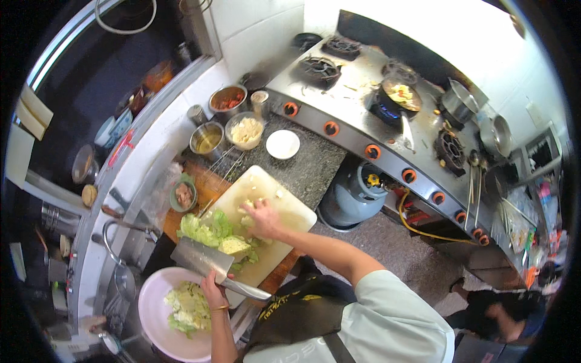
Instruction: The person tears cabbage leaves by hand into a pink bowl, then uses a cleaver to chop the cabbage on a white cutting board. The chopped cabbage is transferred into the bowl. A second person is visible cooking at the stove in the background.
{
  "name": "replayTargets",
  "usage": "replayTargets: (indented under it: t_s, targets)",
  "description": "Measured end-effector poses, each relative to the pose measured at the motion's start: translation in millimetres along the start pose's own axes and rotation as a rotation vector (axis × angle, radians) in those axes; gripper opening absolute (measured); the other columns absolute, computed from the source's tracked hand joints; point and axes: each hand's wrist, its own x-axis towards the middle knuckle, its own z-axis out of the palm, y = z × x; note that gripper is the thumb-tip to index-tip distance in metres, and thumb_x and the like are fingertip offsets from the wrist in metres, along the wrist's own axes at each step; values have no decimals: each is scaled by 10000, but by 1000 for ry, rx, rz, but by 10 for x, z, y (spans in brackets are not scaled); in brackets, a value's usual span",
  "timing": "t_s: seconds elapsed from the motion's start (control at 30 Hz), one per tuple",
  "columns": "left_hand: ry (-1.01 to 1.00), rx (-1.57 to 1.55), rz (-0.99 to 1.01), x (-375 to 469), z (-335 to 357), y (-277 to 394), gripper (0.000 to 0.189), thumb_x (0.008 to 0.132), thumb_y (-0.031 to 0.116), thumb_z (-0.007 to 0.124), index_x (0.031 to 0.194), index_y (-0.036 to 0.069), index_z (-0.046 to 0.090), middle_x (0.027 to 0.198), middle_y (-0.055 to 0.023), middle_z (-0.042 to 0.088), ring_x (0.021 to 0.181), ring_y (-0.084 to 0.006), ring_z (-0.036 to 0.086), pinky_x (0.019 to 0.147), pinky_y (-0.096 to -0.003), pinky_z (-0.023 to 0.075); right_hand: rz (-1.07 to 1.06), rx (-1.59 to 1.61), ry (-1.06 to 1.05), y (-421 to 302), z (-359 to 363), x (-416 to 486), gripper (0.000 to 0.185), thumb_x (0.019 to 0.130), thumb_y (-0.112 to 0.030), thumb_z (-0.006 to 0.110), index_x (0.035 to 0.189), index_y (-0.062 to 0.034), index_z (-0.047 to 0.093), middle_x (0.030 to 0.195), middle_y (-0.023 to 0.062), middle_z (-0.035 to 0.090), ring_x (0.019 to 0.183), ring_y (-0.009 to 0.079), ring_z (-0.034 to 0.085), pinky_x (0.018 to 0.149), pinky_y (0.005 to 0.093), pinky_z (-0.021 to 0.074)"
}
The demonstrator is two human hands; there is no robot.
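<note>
My left hand (215,286) grips a broad cleaver (203,257) near the base of its blade, with the metal handle pointing to the lower right. The blade lies over the edge of a white cutting board (290,206), close to a pink bowl (154,313) of chopped cabbage (188,308). My right hand (263,218) is over the board with its fingers spread among small pale pieces; whether it pinches one is hidden. Cabbage leaves (206,228) and a cut cabbage chunk (235,246) lie on the board between my hands.
Beyond the board stand a white plate (283,144), a tub of minced food (245,130) and metal pots (207,139). A pan (401,96) of food sits over a blue flame on the stove. A gas cylinder (353,195) stands below. Another person (499,313) is at lower right.
</note>
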Motion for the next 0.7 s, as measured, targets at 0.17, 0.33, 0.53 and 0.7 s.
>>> replayTargets:
  t_s: [0.17,0.33,0.53,0.7]
  targets:
    - [10,520,197,-15,140,114,258,887,187,556,1004,-42,564,877,-146,638,691,-269,648,676,-399,524,-17,683,-17,310,-169,225,774,644,-194,807,1338,-73,487,1156,134,628,1030,198,614,885,326,502]
    - [86,400,206,-82,410,186,272,887,186,559,1021,-51,553,893,-149,636,701,-281,654,674,-406,545,422,1467,-459,367,-589,284,695,736,-81,766,1353,-67,446,1090,88,649,898,156,649,764,313,555]
    - [-88,859,456,86,687,188,244,895,186,535,962,-45,576,868,-126,636,686,-249,647,647,-375,530,465,1561,-409,456,-1548,173,491,784,-77,727,1234,-32,534,1047,84,649,847,164,645,731,307,548]
    - [40,195,114,117,871,125,210,906,182,515,924,-19,574,837,-99,632,660,-228,644,621,-351,522,292,1520,-111,1434,-3168,120,607,739,-80,770,1270,-65,477,1079,119,628,925,215,642,761,351,572]
